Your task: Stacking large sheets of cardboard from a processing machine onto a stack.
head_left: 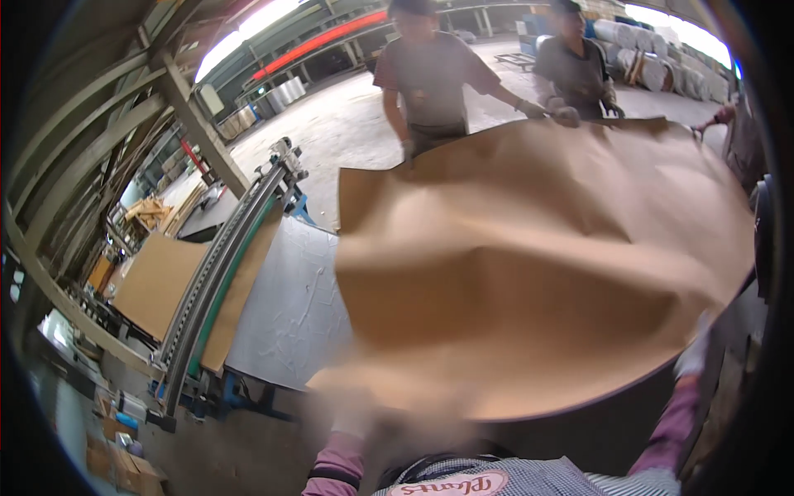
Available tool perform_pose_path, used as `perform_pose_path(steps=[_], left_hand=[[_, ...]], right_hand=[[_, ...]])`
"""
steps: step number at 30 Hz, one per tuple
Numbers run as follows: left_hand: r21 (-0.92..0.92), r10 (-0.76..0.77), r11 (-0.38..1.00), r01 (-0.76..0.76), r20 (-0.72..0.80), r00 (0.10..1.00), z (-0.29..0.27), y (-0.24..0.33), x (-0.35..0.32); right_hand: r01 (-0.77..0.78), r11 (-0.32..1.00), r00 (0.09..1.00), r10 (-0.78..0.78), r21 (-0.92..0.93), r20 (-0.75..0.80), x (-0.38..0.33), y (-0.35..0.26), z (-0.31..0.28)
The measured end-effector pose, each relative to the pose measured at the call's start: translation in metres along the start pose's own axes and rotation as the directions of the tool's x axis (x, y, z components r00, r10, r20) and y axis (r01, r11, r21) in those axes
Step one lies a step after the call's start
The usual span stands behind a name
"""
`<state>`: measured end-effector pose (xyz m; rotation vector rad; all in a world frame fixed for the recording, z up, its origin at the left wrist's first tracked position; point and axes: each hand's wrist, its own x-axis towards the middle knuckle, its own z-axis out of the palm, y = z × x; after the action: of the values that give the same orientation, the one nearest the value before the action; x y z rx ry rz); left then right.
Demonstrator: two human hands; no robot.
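Observation:
A large brown sheet (513, 289), creased and bulging like heavy paper, spreads across the middle in front of me. My left hand (343, 405) is by its near left corner, so smeared by motion that its fingers do not show. At the near right edge my right hand (693, 355), in a whitish glove, grips the sheet. Across from me, one person (430, 83) has gloved hands at the far edge, and a second person (572, 74) stands beside it. A third person's sleeve (726, 116) reaches to the far right corner.
To the left stands a long machine rail (227, 273) with a green strip. Beside it lies a pale grey wrinkled sheet (294, 306); a brown board (161, 281) lies beyond the rail. A steel post (198, 124) rises behind. Cardboard boxes (124, 467) sit low left, wrapped rolls (653, 62) far right.

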<state>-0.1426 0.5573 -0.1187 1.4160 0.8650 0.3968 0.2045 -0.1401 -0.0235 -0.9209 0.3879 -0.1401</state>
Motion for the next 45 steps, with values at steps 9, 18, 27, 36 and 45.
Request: perform_pose_path(steps=[9,18,27,36,45], left_hand=[[-0.455,-0.317,0.835,0.309,0.062,0.947,0.105,-0.003,-0.005],[-0.518,-0.612,0.638,0.57,0.109,0.784,-0.001,-0.01,-0.017],[0.0,-0.43,0.867,0.499,-0.506,0.747,-0.249,-0.199,0.066],[-0.04,-0.129,0.982,0.185,-0.858,0.498,-0.51,-0.216,0.282],[-0.64,-0.414,0.697,0.323,0.009,0.91,-0.45,-0.126,0.237]], right_hand=[[-0.488,0.838,0.869,0.491,-0.244,-0.054,-0.225,0.224,0.138],[-0.329,0.684,0.936,0.145,-0.651,-0.32,-0.197,0.247,0.12],[-0.385,0.321,0.856,0.475,-0.865,-0.204,-0.37,0.38,0.218],[-0.431,-0.163,0.629,0.65,-0.887,-0.426,-0.482,0.473,0.28],[-0.578,0.059,0.324,0.932,-0.814,-0.162,-0.475,0.567,0.345]])
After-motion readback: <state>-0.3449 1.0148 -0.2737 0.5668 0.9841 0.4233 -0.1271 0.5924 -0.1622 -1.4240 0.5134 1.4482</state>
